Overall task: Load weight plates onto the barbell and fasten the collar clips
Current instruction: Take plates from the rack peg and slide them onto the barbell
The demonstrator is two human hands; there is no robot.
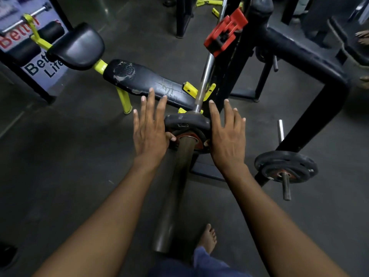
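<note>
Head view. Your left hand (148,128) and right hand (226,134) sat either side of one weight plate (187,121) on the barbell sleeve (175,186), fingers straight and spread, holding nothing. Left thumb touched the plate's hub; whether the right palm touched the rim, could not tell. The plate sat between your hands, pushed up the sleeve toward the shaft, which ran away past your fingertips.

Handling, as judgement: the plate looked like rubber-coated iron, small but dense, rigid, not fragile. Rim should grip fairly well; take it at opposite edges with both hands and slide it straight, since a tilted plate binds on the sleeve. Sleeve was bare metal, likely slick.

One red collar clip (225,33) sat far beyond your right fingertips, up on the shaft, not against the plate. It probably springs open under a squeeze or lever.

Count: one plate loaded at this end; one stack of plates (285,168) on a storage peg out past your right wrist, number unclear; one clip seen; one bench (147,82) beyond your left fingertips.
</note>
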